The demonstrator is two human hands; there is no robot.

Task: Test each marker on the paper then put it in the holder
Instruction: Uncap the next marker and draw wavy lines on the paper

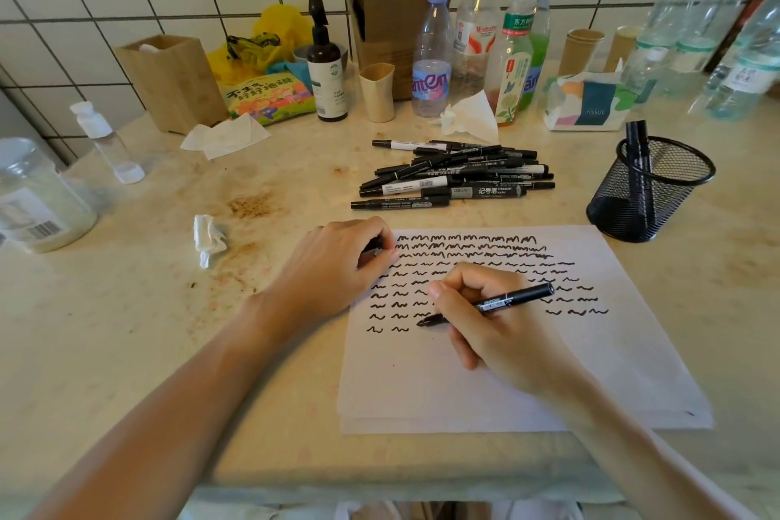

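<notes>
Right hand point(485, 325) grips a black marker point(489, 303) in a writing hold, its uncapped tip touching the paper point(548, 372) at the end of the lowest row of squiggles. The marker is slim, black-barrelled, with a pale printed label near the fingers; its rear end points up and to the right. Left hand point(337, 262) rests at the paper's upper left corner, fingers curled; whether it holds a cap cannot be told. The white sheet carries many rows of short black wavy test strokes. Beyond it lies a pile of markers point(456, 175). At right, a black mesh holder point(650, 190) contains upright markers.
</notes>
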